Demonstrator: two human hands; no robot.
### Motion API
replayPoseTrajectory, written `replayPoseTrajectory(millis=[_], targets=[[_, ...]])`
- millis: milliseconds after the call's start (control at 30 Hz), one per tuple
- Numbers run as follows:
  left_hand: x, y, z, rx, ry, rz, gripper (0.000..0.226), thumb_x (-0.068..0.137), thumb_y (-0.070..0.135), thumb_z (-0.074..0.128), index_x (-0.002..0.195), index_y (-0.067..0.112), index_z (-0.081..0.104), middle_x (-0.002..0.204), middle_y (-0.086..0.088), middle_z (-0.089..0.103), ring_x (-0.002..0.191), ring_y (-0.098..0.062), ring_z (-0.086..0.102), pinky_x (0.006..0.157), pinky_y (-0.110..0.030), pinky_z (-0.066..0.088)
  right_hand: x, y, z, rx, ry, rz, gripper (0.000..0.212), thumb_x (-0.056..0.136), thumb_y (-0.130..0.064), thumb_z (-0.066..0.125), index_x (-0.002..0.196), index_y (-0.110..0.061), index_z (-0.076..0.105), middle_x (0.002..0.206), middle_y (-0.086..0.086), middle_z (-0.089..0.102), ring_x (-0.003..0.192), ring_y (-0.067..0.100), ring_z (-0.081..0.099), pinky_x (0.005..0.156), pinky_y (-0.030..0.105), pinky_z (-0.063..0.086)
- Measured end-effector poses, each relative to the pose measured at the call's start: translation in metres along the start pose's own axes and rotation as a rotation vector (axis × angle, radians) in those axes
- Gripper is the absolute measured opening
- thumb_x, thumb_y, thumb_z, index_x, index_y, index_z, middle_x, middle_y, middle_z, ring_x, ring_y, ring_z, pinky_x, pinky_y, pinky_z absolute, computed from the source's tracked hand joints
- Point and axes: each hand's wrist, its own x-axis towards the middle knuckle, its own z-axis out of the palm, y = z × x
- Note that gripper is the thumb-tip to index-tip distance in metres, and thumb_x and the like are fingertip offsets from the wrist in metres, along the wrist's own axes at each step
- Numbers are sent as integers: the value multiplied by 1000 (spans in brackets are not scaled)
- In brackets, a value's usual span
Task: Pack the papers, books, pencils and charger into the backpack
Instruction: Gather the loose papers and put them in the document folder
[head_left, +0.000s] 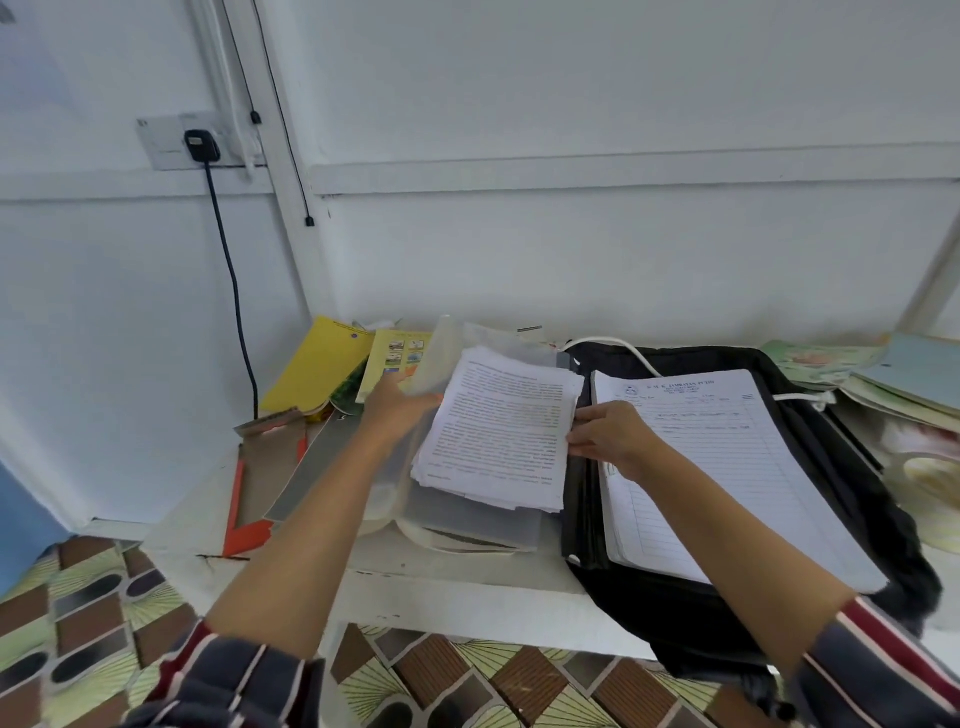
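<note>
Fingers (589, 415) of the right hand (615, 439) are pinching the right edge of the printed papers (504, 431), thumb on top, and the stack rides a touch above the grey folder under it. Over on the other side, the left hand (397, 410) is up against the translucent folder flap (441, 358). It's blurred, so I cannot tell whether those fingers grip the flap or only prop it. The stack is loose and fanned at its near corners, just beside the open black backpack (675, 613), where lined sheets (727, 467) already lie in the mouth. Danger now: a one-edge pinch on an unclipped stack could let the lower sheets slide out and spill onto the tabletop (457, 587), or corners could catch and crumple on the backpack's near wall. A white cable (623, 348) loops at the bag's far rim, and yellow books (322, 364) wait at the back left.
</note>
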Motion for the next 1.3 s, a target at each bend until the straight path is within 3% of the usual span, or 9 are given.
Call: replayPoseTrajectory(millis=[100, 267, 500, 700, 833, 933, 1067, 1167, 1300], targets=[[0, 3, -5, -120, -41, -46, 73, 79, 21, 73, 141, 14, 34, 121, -6, 52, 90, -20, 57, 62, -26, 45, 2, -6, 6, 20, 11, -17, 26, 82, 19, 52, 106, 11, 60, 103, 19, 65, 90, 26, 64, 76, 29, 53], [0, -1, -11, -256, -111, -53, 82, 75, 8, 77, 143, 14, 31, 145, -9, 37, 127, -29, 42, 98, -42, 42, 1, -14, 16, 70, 25, -16, 29, 83, 19, 50, 110, 12, 58, 87, 14, 65, 77, 21, 64, 61, 20, 56], [-3, 0, -15, -419, -270, -86, 87, 72, -15, 69, 141, 22, 31, 127, -12, 51, 97, -29, 59, 71, -40, 52, -1, -16, 19, 114, 20, -1, 58, 88, 9, 46, 142, -4, 29, 94, 17, 62, 77, 22, 62, 66, 24, 54], [-3, 19, -19, -402, -328, -64, 94, 71, -17, 68, 146, 22, 26, 139, -4, 42, 109, -30, 56, 74, -44, 52, 0, -17, 19, 8, 1, -40, 63, 86, 5, 53, 142, -11, 28, 92, 9, 58, 83, 20, 60, 69, 24, 53], [-5, 45, -20, -351, -315, -21, 95, 69, -16, 71, 146, 20, 27, 142, -11, 43, 113, -31, 55, 85, -51, 50, -11, -29, 14, -334, 54, -106, 60, 87, -11, 57, 141, -10, 31, 106, 6, 56, 97, 20, 57, 82, 30, 49], [-17, 79, -12, -276, -321, 51, 95, 71, -13, 71, 146, 23, 26, 143, -8, 41, 118, -31, 53, 82, -44, 51, -24, -52, 0, -609, 217, -276, 53, 91, -26, 55, 139, -9, 37, 128, 10, 53, 114, 22, 51, 84, 24, 34], [-44, 128, 28, -118, -343, 216, 97, 70, -7, 74, 146, 27, 26, 150, -2, 30, 130, -27, 41, 97, -41, 45, -43, -81, -24, -156, 104, -280, 32, 93, -32, 52, 115, -9, 57, 98, 10, 61, 75, 20, 60, 76, 32, 51], [-69, 160, 71, 22, -381, 349, 96, 71, -8, 73, 148, 20, 22, 152, -3, 27, 136, -23, 33, 93, -24, 38, -52, -86, -58, -20, 23, -192, 40, 95, -45, 45, 116, -14, 57, 96, 13, 64, 75, 25, 64, 69, 34, 55], [-97, 187, 124, 50, -516, 353, 84, 83, -5, 60, 149, 17, 12, 148, -9, 32, 120, -24, 48, 81, -27, 47, -48, -71, -113, 55, -36, -91, 58, 90, -59, 40, 118, -11, 56, 101, 17, 64, 85, 32, 65, 73, 38, 55]])
